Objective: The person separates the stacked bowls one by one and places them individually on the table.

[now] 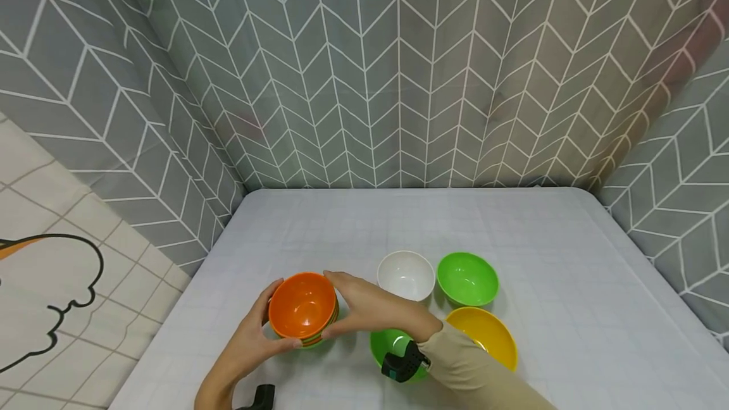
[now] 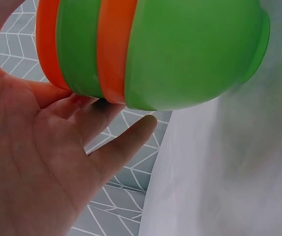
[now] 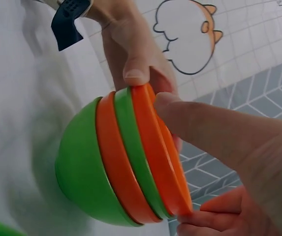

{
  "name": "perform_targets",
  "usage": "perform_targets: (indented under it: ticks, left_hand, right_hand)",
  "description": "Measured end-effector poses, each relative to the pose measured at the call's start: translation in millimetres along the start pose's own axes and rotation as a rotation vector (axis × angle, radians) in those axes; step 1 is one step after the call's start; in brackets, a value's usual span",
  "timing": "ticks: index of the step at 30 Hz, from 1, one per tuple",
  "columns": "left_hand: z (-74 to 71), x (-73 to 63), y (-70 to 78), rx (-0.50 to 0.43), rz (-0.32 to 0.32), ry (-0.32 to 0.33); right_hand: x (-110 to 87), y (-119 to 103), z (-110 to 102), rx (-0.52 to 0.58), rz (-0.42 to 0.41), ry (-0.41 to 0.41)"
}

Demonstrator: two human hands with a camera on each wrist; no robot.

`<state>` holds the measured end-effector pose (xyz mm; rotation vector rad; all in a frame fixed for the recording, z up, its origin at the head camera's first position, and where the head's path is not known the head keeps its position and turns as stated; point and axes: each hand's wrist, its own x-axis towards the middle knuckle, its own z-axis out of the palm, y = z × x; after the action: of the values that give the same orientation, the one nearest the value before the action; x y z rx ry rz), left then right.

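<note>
A nested stack of alternating orange and green bowls stands upright at the left front of the table, an orange bowl (image 1: pixel 303 305) on top and a green bowl (image 2: pixel 195 49) at the bottom. From the left side, my left hand (image 1: pixel 250 341) holds the stack near the upper rims, thumb at the front and fingers behind. My right hand (image 1: pixel 369 307) grips it from the right, its thumb and fingers on the top orange bowl in the right wrist view. Whether the bottom bowl touches the table, I cannot tell.
Right of the stack are a white bowl (image 1: pixel 405 273), a green bowl (image 1: pixel 468 278), and a yellow bowl (image 1: pixel 494 332) partly behind my right sleeve. Another green bowl (image 1: pixel 383 348) lies partly under my right wrist. Patterned curtains border the white-covered table (image 1: pixel 319 226).
</note>
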<state>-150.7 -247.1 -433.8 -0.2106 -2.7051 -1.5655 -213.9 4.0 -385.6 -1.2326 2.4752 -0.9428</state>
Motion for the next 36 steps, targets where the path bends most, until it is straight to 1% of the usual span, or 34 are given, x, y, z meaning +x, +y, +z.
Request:
perform_targets:
  ticks: [3, 8, 10, 13, 15, 19, 27, 36]
  left_hand:
    - [1.0, -0.1, 0.4, 0.003, -0.004, -0.004]
    - [2.0, -1.2, 4.0, -0.002, -0.007, -0.016]
    - [2.1, -1.3, 5.2, -0.008, -0.001, -0.014]
    - [1.9, -1.3, 6.2, -0.012, 0.008, -0.009]
    - [1.6, -1.4, 6.3, -0.01, 0.005, -0.006]
    - [1.2, -1.7, 5.0, 0.007, -0.002, -0.004]
    - [1.5, -2.2, 3.0, 0.019, -0.022, 0.004]
    - [1.9, -2.7, 4.1, -0.007, -0.008, 0.01]
  right_hand:
    - [6.9, 0.5, 2.8, -0.008, -0.028, 0.002]
    - [13.8, 1.7, 7.6, 0.026, -0.082, 0.014]
    - [14.9, 1.0, 9.1, 0.023, -0.072, 0.022]
    - [16.5, -1.4, 11.1, -0.015, -0.042, 0.025]
    - [17.6, -3.7, 12.3, -0.03, -0.009, 0.02]
    - [20.7, -6.7, 14.8, -0.053, 0.027, 0.016]
    - [23.5, -8.9, 15.5, -0.065, 0.005, 0.055]
    - [21.9, -13.3, 14.1, -0.083, 0.062, 0.073]
